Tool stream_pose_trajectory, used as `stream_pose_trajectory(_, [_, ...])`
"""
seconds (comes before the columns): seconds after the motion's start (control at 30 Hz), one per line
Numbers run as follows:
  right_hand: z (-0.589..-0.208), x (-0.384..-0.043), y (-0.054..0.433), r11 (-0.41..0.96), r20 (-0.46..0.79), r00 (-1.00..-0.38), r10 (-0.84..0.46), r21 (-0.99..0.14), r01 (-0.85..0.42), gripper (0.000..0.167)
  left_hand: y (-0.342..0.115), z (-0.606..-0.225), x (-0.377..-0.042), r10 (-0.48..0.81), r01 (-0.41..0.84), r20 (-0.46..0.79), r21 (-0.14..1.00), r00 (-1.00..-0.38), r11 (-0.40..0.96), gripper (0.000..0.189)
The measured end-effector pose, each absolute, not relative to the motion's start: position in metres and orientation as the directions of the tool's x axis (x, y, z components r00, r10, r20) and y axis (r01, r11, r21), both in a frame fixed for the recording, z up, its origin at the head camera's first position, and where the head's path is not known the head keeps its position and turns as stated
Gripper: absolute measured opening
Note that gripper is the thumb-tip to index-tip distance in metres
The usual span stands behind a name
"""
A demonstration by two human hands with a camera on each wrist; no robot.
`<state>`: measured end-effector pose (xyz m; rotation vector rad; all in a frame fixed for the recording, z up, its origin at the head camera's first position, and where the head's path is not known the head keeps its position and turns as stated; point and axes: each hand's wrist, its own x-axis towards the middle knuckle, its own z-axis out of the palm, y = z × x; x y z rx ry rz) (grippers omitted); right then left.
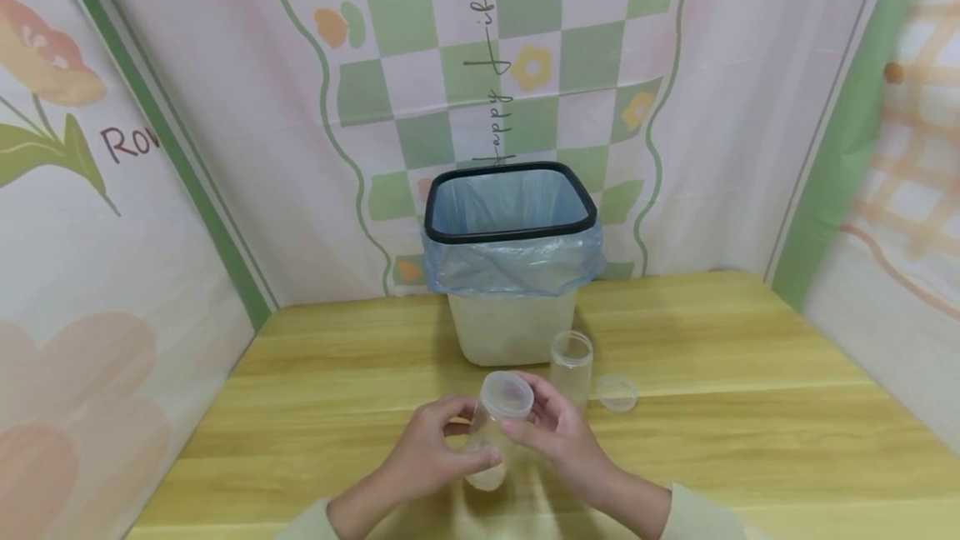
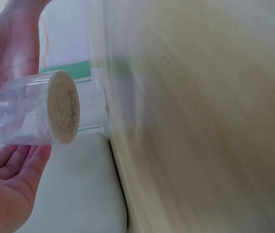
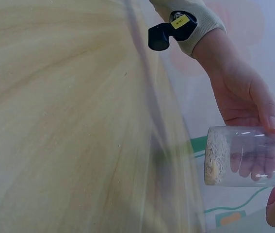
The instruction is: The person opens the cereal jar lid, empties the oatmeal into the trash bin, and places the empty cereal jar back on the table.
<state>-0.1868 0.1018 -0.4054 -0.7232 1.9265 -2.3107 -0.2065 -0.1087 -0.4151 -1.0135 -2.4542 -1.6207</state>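
A transparent plastic jar is tilted between both hands, its translucent lid at the top. Pale, grainy material coats the jar's bottom, as the left wrist view shows. My left hand grips the jar's body, thumb in front and fingers behind. Through the wall in the right wrist view, the left fingers show. My right hand pinches the lid by its edge, thumb on the near side and forefinger round the far side. Just beyond the right hand stands a second transparent jar, its mouth uncovered.
A loose round lid lies on the wooden table, right of the second jar. Behind stands a pale bin with a black rim and a blue liner bag. Printed curtains enclose the table at the back and sides.
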Motion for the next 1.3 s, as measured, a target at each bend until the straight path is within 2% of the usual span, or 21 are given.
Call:
stream_pose_trajectory(0.23, [-0.403,-0.184,0.098,-0.242,0.319,-0.9,-0.296,-0.937,-0.252,0.065,-0.106,-0.419,-0.207,0.466,0.535,0.384,0.807,-0.797,0.251,0.045])
stream_pose_trajectory(0.47, [-0.397,-0.176,0.082,-0.234,0.248,-0.966,-0.067,-0.946,-0.226,0.062,-0.097,-0.421,-0.203,0.367,0.572,0.459,0.761,-0.809,0.307,0.044])
stream_pose_trajectory(0.67, [-0.397,-0.176,0.07,-0.217,0.218,-0.973,0.075,-0.949,-0.229,0.059,-0.091,-0.422,-0.198,0.317,0.616,0.528,0.682,-0.787,0.393,0.046])
stream_pose_trajectory(1.0, [-0.401,-0.175,0.069,-0.211,0.193,-0.977,0.086,-0.955,-0.208,0.053,-0.091,-0.425,-0.196,0.33,0.619,0.523,0.666,-0.786,0.417,0.046])
stream_pose_trajectory(1.3, [-0.403,-0.176,0.073,-0.197,0.207,-0.977,0.05,-0.957,-0.213,0.053,-0.092,-0.426,-0.197,0.343,0.596,0.49,0.702,-0.801,0.39,0.046])
